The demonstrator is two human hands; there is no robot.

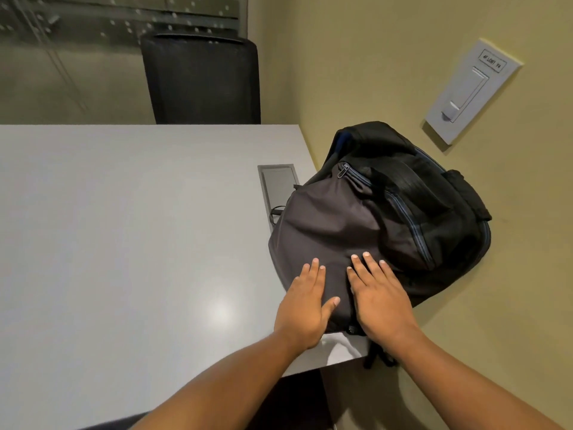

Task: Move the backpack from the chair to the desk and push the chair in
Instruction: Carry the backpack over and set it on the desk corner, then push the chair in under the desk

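Note:
The grey and black backpack (366, 218) stands on the right end of the white desk (124, 228), leaning against the yellow wall. My left hand (305, 305) lies flat on its grey front panel, fingers spread. Just to the right, my right hand (379, 296) also rests flat on the panel, fingers apart. Neither hand grips anything. A strap hangs off the desk's front edge below my right hand. A dark curved edge, perhaps the chair (108, 425), shows at the bottom of the view below the desk's front edge.
A black chair (201, 82) stands at the desk's far side. A grey cable hatch (277, 181) is set into the desk beside the backpack, with a cord coming out. A white wall switch plate (471, 88) sits above the bag.

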